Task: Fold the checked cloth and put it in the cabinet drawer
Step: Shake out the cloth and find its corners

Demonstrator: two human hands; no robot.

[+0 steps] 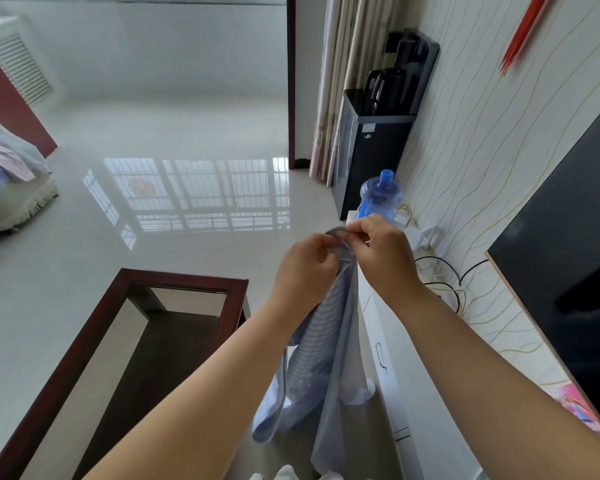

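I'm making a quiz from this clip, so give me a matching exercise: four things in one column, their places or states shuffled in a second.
Things:
1. blue-grey checked cloth
2. blue plastic water bottle
3. dark red wooden glass-topped table
4. black flat screen

Places or states:
A. on the wall, far right
B. hanging from both hands
C. on the floor, left of the arms
D. behind the hands

Pairs: 1-B, 2-D, 3-C, 4-A

Left hand (307, 268) and right hand (383, 252) pinch the top edge of the checked cloth (321, 341) close together; the cloth hangs unfolded beside the white cabinet (413, 393). A glass-topped table (125, 344) stands to the left. A blue water bottle (380, 199) sits beyond the hands.
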